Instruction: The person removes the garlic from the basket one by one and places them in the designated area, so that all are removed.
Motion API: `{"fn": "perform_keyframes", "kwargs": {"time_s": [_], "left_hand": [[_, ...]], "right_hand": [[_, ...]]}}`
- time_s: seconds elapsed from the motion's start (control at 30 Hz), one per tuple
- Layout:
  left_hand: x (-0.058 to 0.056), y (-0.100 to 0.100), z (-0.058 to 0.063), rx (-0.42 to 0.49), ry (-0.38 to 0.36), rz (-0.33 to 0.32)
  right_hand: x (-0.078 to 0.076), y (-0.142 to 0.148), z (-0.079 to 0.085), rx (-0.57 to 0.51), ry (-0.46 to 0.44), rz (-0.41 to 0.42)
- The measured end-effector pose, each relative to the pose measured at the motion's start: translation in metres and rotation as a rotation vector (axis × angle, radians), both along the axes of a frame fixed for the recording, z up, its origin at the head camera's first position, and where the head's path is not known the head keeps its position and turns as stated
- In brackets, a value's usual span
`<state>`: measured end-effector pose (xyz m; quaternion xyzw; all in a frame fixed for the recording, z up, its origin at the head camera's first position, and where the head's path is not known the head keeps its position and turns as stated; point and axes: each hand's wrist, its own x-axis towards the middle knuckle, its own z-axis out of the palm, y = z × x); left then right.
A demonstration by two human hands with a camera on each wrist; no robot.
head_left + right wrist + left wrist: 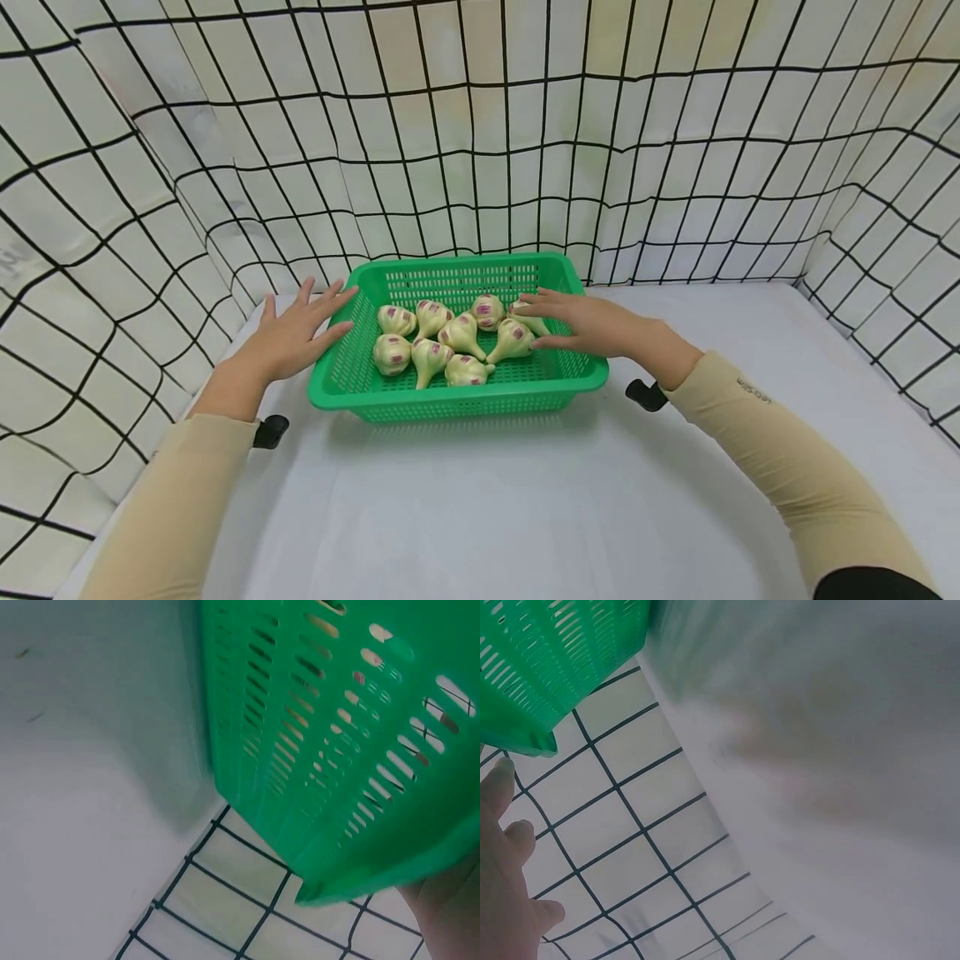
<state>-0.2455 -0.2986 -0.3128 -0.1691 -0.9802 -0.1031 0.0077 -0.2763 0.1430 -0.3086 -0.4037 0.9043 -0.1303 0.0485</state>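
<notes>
A green plastic basket (457, 406) with slotted walls stands on the white table, with several garlic bulbs (461, 333) inside, pale with purple patches. At its left rim is my left hand (288, 337), fingers spread and straight, fingertips right at the edge. My right hand (592, 325) reaches over the right rim, its fingers extended above the garlic bulb (525, 315) at that end and partly covering it. In the left wrist view, fingers (502, 787) show beside the basket's corner (536, 742). The right wrist view has the basket's slotted wall (300, 750) close up.
Black netting (465, 179) over white panels encloses the table's back and both sides. The white tabletop (480, 500) stretches in front of the basket. A dark wrist camera (272, 432) hangs under the left wrist, another camera (647, 395) under the right.
</notes>
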Motion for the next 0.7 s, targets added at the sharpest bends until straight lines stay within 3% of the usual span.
{"fn": "perform_keyframes", "kwargs": {"time_s": [0.4,0.7], "left_hand": [[0.000,-0.006,-0.006,0.023,-0.038,-0.005],[0.000,-0.010,-0.005,0.013,-0.037,-0.009]], "right_hand": [[-0.010,-0.026,-0.006,0.043,-0.046,0.068],[-0.019,-0.036,-0.007,0.081,-0.092,0.059]]}}
